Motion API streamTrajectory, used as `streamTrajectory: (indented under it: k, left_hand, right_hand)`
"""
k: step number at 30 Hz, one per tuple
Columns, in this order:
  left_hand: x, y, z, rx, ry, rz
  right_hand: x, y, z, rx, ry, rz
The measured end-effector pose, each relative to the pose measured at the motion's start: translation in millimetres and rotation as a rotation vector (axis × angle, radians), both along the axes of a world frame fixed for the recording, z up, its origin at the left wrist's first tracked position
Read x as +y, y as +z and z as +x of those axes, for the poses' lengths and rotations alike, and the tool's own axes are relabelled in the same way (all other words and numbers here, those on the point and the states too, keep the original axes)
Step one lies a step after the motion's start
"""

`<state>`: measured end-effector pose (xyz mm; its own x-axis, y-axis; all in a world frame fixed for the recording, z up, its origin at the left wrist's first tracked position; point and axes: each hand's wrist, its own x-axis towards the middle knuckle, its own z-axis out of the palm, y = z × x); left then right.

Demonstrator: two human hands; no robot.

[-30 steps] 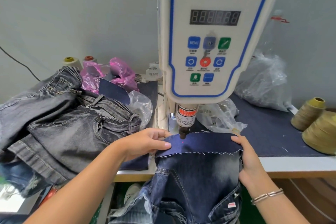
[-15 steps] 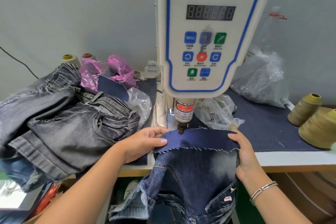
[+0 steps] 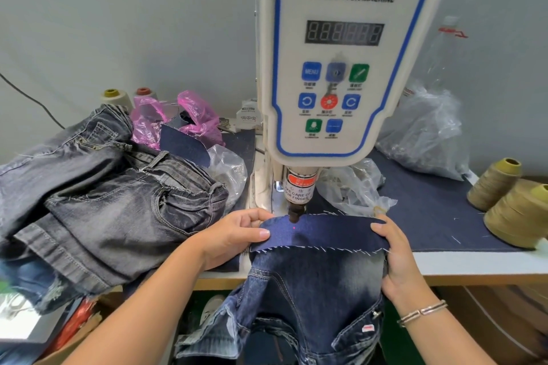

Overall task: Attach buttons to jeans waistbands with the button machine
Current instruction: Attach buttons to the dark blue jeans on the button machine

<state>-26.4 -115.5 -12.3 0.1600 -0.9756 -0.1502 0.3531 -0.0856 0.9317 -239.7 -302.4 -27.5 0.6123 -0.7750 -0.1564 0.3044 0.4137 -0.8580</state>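
Button machine (image 3: pixel 341 68) stands at the back of the worktop (image 3: pixel 474 264). Waistband (image 3: pixel 320 231) stretched flat under the machine's punch (image 3: pixel 296 215), red dot on the cloth; the rest of the jeans (image 3: pixel 311 299) hangs off the front edge. Left hand (image 3: pixel 234 238) pinches the band's left end, fingers curled on it. Right hand (image 3: pixel 396 258) grips the right end, thumb on top. Clear bag (image 3: pixel 427 133) right of the machine, contents too blurred to tell. Pink bag (image 3: pixel 189 118) behind a pile of grey jeans (image 3: pixel 103 201). Thread cones (image 3: pixel 513 201) far right.
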Motion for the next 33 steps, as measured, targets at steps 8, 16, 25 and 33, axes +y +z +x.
streamTrajectory:
  k: [8, 16, 25, 33]
  left_hand:
    - [-1.5, -1.7, 1.5, 0.025, 0.002, -0.017]
    - [-0.7, -2.4, 4.0, 0.039, -0.025, -0.025]
    - [-0.6, -2.2, 1.8, 0.026, -0.019, -0.045]
    - [0.0, -2.4, 0.3, 0.011, 0.001, -0.048]
  right_hand:
    - [-0.6, -1.4, -1.1, -0.014, 0.008, -0.015]
    - [-0.4, -1.0, -0.7, -0.022, 0.012, -0.030]
    - [-0.7, -1.0, 0.2, -0.004, -0.003, -0.009]
    - [-1.4, -2.0, 0.2, 0.004, -0.013, 0.004]
